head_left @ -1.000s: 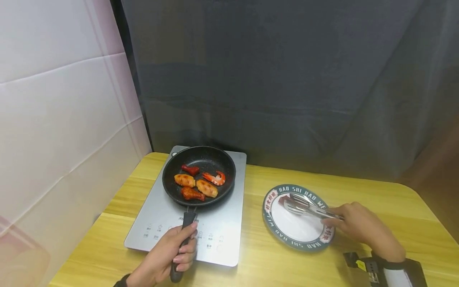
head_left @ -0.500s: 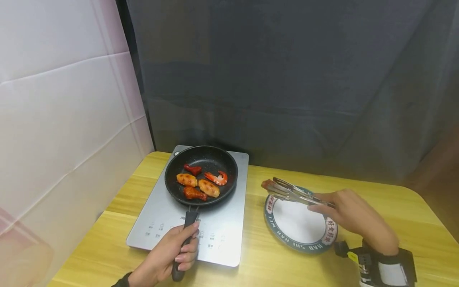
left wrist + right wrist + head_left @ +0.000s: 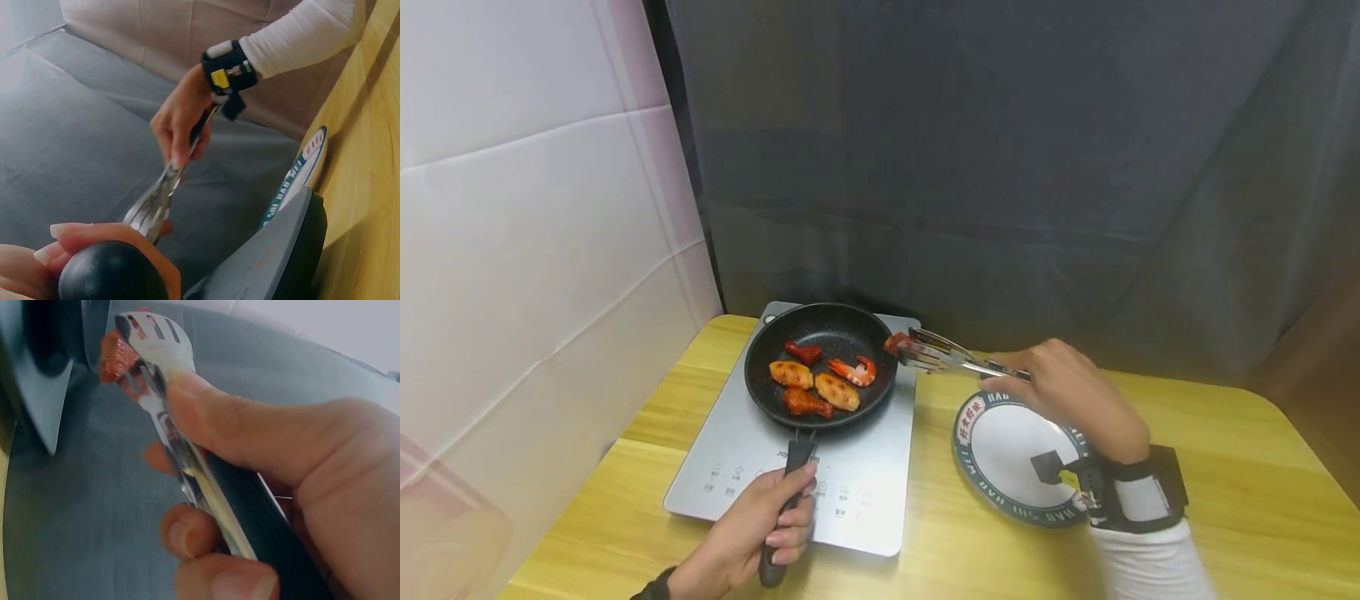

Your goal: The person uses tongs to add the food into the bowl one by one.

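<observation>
My left hand (image 3: 767,521) grips the black handle of a frying pan (image 3: 876,404), which stands on a silver induction cooker (image 3: 857,517). Inside the pan lie a shrimp (image 3: 853,372), two chicken wings (image 3: 837,392) and two drumsticks (image 3: 805,403). My right hand (image 3: 1060,387) squeezes a pair of metal serving tongs (image 3: 947,354), slotted at the ends. Between the tongs' tips is a reddish-brown piece of food (image 3: 117,359), held at the pan's right rim; its kind cannot be made out. Below the right hand is a round plate (image 3: 1007,450) with a green lettered rim.
A wooden table (image 3: 940,542) carries the cooker and plate. Behind it hangs a dark grey cloth (image 3: 985,183), and a white cloth wall (image 3: 550,250) closes off the left side. A strapped device (image 3: 1138,492) sits on the right wrist.
My right hand has lifted the tongs with the reddish-brown piece off the plate and carried them left to the pan's rim. The left hand keeps its grip on the handle.
</observation>
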`<state>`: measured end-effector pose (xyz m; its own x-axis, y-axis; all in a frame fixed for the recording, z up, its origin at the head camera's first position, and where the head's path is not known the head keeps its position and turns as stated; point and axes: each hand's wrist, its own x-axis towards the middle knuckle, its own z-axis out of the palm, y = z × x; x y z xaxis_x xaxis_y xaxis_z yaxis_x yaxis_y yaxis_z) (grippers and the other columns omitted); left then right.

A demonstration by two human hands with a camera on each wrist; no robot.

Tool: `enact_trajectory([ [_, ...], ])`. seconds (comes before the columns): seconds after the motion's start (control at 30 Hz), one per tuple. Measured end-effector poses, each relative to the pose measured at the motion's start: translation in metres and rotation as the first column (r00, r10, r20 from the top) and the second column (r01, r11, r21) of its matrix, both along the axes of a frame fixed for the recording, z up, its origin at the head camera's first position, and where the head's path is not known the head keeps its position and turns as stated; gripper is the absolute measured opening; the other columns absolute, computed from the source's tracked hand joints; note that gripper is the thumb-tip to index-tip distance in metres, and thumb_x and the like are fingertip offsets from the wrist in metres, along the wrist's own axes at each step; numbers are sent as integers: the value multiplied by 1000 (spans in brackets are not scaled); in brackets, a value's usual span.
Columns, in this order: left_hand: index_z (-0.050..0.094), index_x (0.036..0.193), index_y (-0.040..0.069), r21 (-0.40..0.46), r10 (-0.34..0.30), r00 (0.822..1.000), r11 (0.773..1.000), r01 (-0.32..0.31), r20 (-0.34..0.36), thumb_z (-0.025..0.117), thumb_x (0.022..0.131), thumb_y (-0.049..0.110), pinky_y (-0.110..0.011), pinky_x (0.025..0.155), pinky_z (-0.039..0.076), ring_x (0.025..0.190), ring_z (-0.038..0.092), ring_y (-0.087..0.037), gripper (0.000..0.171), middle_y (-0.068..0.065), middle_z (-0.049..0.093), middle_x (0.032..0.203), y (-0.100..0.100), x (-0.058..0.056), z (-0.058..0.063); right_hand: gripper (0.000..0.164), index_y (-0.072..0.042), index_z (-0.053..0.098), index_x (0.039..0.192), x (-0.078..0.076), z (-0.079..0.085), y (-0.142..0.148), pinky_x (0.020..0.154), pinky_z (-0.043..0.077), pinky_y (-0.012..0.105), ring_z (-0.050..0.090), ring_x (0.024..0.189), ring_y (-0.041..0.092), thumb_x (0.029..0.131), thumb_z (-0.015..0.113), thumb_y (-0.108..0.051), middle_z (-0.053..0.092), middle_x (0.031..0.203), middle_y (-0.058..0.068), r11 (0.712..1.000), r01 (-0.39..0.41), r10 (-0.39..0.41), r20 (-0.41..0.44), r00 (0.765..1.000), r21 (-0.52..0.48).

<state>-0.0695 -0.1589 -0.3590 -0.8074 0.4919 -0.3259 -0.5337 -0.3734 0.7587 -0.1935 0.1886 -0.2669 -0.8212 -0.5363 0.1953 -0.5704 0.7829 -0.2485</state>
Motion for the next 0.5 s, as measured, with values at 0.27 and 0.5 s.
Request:
enact_trajectory([
  [0.27,35,90,7,-13,10,1000,1000,-10,0,50,101,32,-16,37,31,42,34,-1,31,6,32,61,0,0,0,45,-9,68,119,-20,6,-39,41,26,27,35,49,12,89,67,-42,28,53,-6,999,14,-16,30,999,35],
  [0.5,35,90,7,-9,9,1000,1000,-9,0,49,101,32,-16,37,31,42,33,-1,31,6,32,61,1,0,0,45,-11,68,119,-33,-3,-67,40,26,26,38,50,13,88,66,-44,33,53,-5,999,-24,24,-9,1000,38],
])
